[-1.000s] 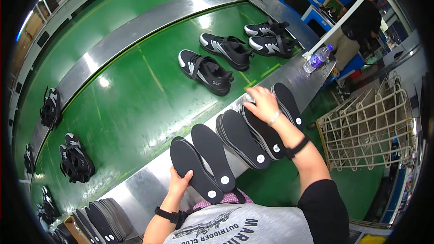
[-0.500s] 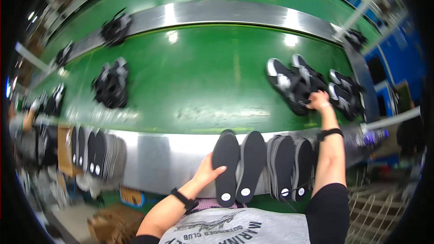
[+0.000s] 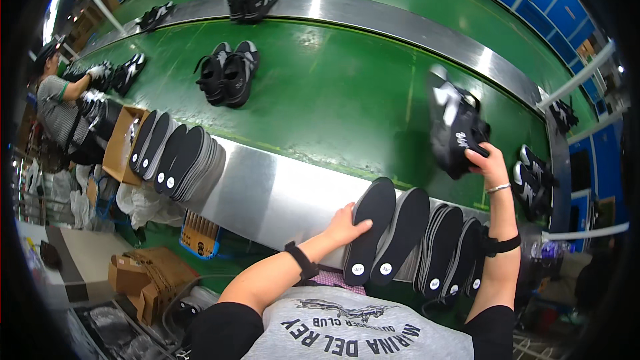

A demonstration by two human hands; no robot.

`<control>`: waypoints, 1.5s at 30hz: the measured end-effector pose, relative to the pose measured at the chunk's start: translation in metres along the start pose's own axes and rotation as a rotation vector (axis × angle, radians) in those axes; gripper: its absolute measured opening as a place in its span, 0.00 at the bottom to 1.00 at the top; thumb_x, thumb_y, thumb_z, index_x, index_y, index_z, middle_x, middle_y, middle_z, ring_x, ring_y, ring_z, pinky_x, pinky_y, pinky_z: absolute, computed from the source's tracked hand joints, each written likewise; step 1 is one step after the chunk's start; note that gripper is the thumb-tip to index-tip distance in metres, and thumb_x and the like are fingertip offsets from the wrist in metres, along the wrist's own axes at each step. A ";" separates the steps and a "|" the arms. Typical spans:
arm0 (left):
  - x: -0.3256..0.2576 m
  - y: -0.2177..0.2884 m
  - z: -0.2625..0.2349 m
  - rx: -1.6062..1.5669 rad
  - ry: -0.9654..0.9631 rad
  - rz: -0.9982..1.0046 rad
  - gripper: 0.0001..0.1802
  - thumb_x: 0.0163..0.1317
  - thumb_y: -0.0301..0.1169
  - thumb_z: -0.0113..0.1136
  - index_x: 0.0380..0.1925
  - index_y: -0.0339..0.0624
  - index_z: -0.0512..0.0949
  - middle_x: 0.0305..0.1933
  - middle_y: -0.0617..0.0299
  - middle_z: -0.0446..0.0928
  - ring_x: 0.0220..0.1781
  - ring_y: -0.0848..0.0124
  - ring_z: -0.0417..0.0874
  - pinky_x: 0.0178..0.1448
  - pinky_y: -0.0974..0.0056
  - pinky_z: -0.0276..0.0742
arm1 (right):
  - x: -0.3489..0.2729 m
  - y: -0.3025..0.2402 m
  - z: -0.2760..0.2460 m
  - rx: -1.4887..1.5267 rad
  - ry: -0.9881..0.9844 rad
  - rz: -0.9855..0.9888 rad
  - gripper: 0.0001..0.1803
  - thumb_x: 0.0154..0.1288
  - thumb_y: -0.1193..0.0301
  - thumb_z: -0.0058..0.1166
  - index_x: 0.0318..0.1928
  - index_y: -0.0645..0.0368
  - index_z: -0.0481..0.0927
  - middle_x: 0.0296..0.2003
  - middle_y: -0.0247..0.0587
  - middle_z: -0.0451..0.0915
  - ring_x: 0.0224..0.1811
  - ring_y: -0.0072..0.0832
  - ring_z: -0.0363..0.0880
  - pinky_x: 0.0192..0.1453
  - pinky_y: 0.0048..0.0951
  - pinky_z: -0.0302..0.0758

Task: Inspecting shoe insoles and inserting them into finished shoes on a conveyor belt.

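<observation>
My right hand (image 3: 485, 162) grips a pair of black-and-white sneakers (image 3: 455, 125), lifted and tilted above the green conveyor belt (image 3: 333, 93). My left hand (image 3: 345, 225) rests flat on the left one of two black insoles (image 3: 369, 228) lying on the steel ledge (image 3: 267, 190) in front of me. To their right stand stacks of black insoles (image 3: 447, 250) on edge. Both wrists carry black bands.
Another sneaker pair (image 3: 227, 72) lies mid-belt, one more (image 3: 252, 1) on the far steel rail, others (image 3: 533, 180) at right. A row of insoles (image 3: 175, 159) and a cardboard box (image 3: 120, 143) sit at left, where another person (image 3: 60, 103) handles shoes. Boxes (image 3: 143, 277) lie on the floor.
My right hand, which was reaching onto the shoes on the belt, has closed on a pair and lifted it. My left hand stays on the insole. The view has swung left.
</observation>
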State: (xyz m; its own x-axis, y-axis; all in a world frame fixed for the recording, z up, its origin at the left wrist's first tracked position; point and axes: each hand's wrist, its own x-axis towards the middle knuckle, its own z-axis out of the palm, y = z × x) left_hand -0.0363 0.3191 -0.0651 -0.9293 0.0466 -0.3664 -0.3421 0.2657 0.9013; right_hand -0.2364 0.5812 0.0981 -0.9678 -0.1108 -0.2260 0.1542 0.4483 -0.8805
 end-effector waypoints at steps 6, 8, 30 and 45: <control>-0.041 0.073 -0.075 -0.366 0.318 0.154 0.38 0.54 0.37 0.56 0.59 0.39 0.48 0.53 0.52 0.59 0.50 0.66 0.65 0.55 0.60 0.63 | -0.088 -0.070 0.124 -0.545 0.044 -0.675 0.17 0.36 0.67 0.66 0.29 0.58 0.76 0.44 0.51 0.69 0.50 0.43 0.65 0.52 0.36 0.63; -0.057 0.081 -0.096 -0.420 0.382 0.273 0.39 0.54 0.37 0.57 0.59 0.40 0.45 0.55 0.51 0.55 0.55 0.65 0.61 0.58 0.61 0.60 | -0.114 -0.078 0.171 -0.606 -0.026 -0.712 0.13 0.38 0.67 0.64 0.27 0.56 0.76 0.43 0.49 0.69 0.47 0.44 0.65 0.50 0.38 0.66; -0.054 0.001 -0.220 0.658 0.203 0.834 0.18 0.46 0.30 0.60 0.37 0.35 0.70 0.41 0.50 0.70 0.43 0.54 0.70 0.46 0.59 0.67 | -0.169 0.034 0.263 -0.969 0.389 0.258 0.24 0.42 0.55 0.61 0.36 0.56 0.71 0.41 0.43 0.69 0.46 0.41 0.67 0.43 0.43 0.68; -0.002 0.006 -0.263 -0.218 -0.322 -0.039 0.12 0.56 0.38 0.54 0.28 0.40 0.76 0.23 0.69 0.75 0.21 0.81 0.71 0.25 0.76 0.63 | -0.188 -0.065 0.246 -0.559 0.440 -0.373 0.13 0.42 0.66 0.60 0.28 0.59 0.74 0.37 0.50 0.70 0.44 0.42 0.69 0.46 0.34 0.68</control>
State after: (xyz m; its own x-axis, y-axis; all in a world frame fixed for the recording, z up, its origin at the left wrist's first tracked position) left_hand -0.0735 0.0674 0.0017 -0.8357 0.3492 -0.4239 -0.4301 0.0639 0.9005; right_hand -0.0153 0.3546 0.0949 -0.9436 -0.0337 0.3293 -0.2045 0.8416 -0.4999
